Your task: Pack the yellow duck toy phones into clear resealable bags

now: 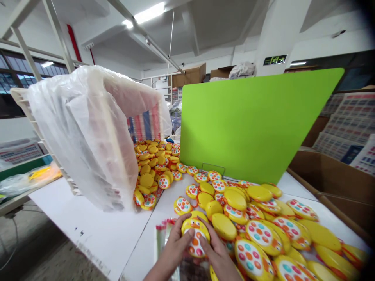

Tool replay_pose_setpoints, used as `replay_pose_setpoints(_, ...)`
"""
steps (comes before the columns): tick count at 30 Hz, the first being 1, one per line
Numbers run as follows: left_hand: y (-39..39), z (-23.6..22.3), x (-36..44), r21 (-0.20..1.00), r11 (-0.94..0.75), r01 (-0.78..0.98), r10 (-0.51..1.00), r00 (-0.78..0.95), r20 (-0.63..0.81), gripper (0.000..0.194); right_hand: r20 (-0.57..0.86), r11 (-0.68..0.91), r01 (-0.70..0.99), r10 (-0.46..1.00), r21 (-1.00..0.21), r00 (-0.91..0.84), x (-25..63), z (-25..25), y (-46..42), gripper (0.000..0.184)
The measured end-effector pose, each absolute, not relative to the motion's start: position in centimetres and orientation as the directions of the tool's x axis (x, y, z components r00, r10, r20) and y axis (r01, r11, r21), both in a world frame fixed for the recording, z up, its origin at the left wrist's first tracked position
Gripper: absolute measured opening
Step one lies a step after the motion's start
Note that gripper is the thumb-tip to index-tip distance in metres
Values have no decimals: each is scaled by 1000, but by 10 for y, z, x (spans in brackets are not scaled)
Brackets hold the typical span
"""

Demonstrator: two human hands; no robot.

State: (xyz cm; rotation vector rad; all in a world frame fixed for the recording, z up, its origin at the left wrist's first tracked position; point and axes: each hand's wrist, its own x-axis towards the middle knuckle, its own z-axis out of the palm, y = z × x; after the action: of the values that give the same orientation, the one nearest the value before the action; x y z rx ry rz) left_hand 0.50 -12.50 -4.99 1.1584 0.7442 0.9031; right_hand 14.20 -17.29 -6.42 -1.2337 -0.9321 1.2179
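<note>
Between my two hands is a yellow duck-shaped toy (195, 236) with a duck face and coloured round buttons on a white belly. My left hand (176, 242) grips its left side, the thumb pressed on the front. The right side is held by my right hand (215, 248), its thumb also on the buttons. Below them lie clear plastic bags (159, 238) with a red-marked edge, partly hidden by my left hand. A heap of the same toys (254, 234) covers the table at my right, some face up, others showing plain yellow backs.
At the left, a crate lined with white plastic (79, 136) lies on its side, more duck toys (149, 164) spilling out onto the white table (88, 230). A green board (249, 125) stands upright behind the heap. Cardboard boxes (336, 187) stand at the right edge.
</note>
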Motion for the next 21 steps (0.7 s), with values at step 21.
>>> replay_pose_setpoints(21, -36, -64, 5, 928, -248, 277, 925, 351, 143, 32, 338, 184, 421, 882, -888, 328, 141, -101, -145, 34)
